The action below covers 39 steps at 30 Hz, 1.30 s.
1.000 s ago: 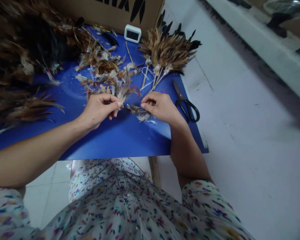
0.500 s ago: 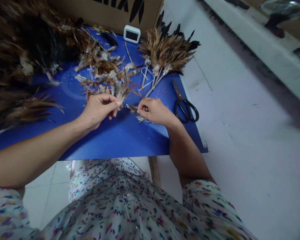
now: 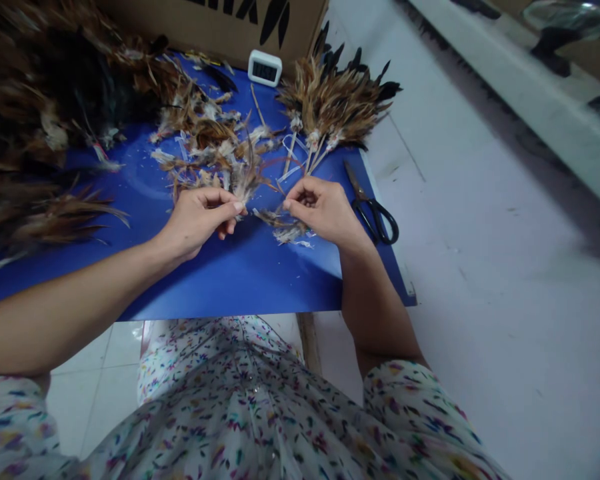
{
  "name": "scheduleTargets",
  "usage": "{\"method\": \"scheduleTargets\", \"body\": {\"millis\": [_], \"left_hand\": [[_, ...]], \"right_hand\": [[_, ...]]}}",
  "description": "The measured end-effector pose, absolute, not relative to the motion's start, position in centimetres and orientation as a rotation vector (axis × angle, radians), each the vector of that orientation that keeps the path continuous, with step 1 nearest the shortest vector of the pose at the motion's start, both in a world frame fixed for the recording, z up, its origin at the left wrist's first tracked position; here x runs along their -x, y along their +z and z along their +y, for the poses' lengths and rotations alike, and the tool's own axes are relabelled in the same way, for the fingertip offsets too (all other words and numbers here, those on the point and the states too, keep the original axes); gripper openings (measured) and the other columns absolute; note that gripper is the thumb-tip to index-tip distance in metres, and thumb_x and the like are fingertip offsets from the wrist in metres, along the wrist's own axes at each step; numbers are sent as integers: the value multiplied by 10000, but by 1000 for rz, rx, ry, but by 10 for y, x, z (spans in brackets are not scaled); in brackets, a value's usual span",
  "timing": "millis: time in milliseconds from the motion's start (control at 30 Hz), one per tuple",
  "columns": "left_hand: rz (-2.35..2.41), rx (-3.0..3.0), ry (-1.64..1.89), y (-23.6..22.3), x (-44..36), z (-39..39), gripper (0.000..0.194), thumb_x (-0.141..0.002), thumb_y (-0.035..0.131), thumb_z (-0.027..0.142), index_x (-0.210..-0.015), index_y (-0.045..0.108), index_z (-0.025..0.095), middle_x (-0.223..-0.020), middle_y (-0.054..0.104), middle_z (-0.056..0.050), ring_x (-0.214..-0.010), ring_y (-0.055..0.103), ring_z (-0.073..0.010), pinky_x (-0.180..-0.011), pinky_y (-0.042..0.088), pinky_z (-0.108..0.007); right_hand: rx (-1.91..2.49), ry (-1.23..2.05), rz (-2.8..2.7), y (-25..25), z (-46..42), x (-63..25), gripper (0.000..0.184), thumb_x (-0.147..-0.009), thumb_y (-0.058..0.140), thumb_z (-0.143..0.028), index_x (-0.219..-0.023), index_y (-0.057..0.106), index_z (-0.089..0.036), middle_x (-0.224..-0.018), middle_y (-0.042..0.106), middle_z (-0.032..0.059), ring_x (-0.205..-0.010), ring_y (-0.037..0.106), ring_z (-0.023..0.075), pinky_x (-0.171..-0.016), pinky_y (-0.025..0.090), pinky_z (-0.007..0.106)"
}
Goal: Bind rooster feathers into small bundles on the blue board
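Note:
My left hand (image 3: 200,217) pinches the quill ends of a small bunch of brown feathers (image 3: 245,179) over the blue table top (image 3: 240,273). A hand's width to the right, my right hand (image 3: 325,210) is closed in a pinch just above a few loose feathers (image 3: 283,227) lying on the blue surface; what its fingertips hold is too small to name. Behind the hands lies a scatter of feathers and white ties (image 3: 205,143).
Black scissors (image 3: 373,210) lie right of my right hand near the table's right edge. Finished feather bundles on sticks (image 3: 333,103) sit at the back right. A big heap of dark feathers (image 3: 40,113) fills the left. A small white clock (image 3: 265,68) stands before a cardboard box (image 3: 220,23).
My right hand dipped left to the loose feathers, then lifted back up and to the right with its fingers pinched. The left hand stayed still with its bunch.

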<state>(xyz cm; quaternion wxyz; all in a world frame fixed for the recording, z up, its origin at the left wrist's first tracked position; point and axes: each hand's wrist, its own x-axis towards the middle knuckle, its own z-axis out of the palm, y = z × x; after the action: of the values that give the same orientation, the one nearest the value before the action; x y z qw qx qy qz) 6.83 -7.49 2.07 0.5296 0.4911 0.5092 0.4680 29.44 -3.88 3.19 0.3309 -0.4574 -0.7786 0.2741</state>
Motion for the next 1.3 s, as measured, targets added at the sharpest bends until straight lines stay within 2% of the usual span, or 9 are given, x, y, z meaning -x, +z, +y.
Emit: {"method": "scheduleTargets", "body": {"millis": [133, 367, 567, 867, 1133, 1233, 1300], "left_hand": [[1218, -1167, 1105, 21, -68, -75, 98, -730, 727, 201, -663, 680, 147, -503, 579, 10, -427, 509, -66, -401, 374, -175], [1214, -1176, 1102, 20, -68, -76, 87, -723, 729, 208, -678, 686, 147, -505, 580, 12, -433, 519, -68, -403, 384, -170], [1220, -1180, 1094, 20, -69, -77, 96, -728, 734, 210, -673, 685, 150, -498, 577, 10, -430, 514, -65, -402, 379, -168], [1202, -1203, 1112, 19, -68, -77, 120, -723, 738, 236, -661, 678, 153, -501, 579, 8, -430, 511, -67, -403, 392, -174], [1203, -1215, 1102, 16, -68, -76, 117, -724, 757, 245, -704, 684, 156, -493, 586, 5, -415, 525, -81, -404, 413, -186], [1185, -1236, 1128, 16, -69, -76, 144, -703, 769, 256, -689, 680, 144, -607, 655, -27, -448, 558, -79, -400, 422, -180], [1174, -1251, 1145, 15, -69, -77, 170, -686, 779, 266, -673, 672, 134, -797, 724, -73, -472, 581, -69, -395, 429, -174]], "right_hand": [[1285, 426, -2179, 28, -38, -295, 87, -760, 604, -109, -807, 622, -181, -834, 625, 35, -763, 553, 161, -758, 431, 320], [1339, 449, -2538, 23, -42, -286, 64, -841, 603, -155, -788, 638, -159, -873, 608, 74, -866, 548, 190, -817, 409, 324], [1348, 460, -2587, 20, -40, -284, 126, -844, 516, -98, -764, 595, -154, -842, 598, 78, -815, 529, 174, -791, 403, 307], [1236, 831, -2263, 32, -47, -287, 33, -795, 562, -185, -770, 581, -174, -703, 605, -15, -630, 494, 100, -646, 383, 252], [1152, 799, -2151, 32, -49, -284, 56, -810, 621, -223, -798, 599, -173, -696, 614, -15, -636, 507, 96, -640, 397, 255], [1127, 756, -2151, 32, -49, -283, 47, -805, 623, -219, -811, 616, -173, -713, 631, -10, -661, 536, 104, -649, 412, 254], [1102, 749, -2158, 32, -49, -283, 40, -803, 620, -214, -811, 621, -175, -726, 641, -10, -668, 546, 106, -658, 422, 253]]}}
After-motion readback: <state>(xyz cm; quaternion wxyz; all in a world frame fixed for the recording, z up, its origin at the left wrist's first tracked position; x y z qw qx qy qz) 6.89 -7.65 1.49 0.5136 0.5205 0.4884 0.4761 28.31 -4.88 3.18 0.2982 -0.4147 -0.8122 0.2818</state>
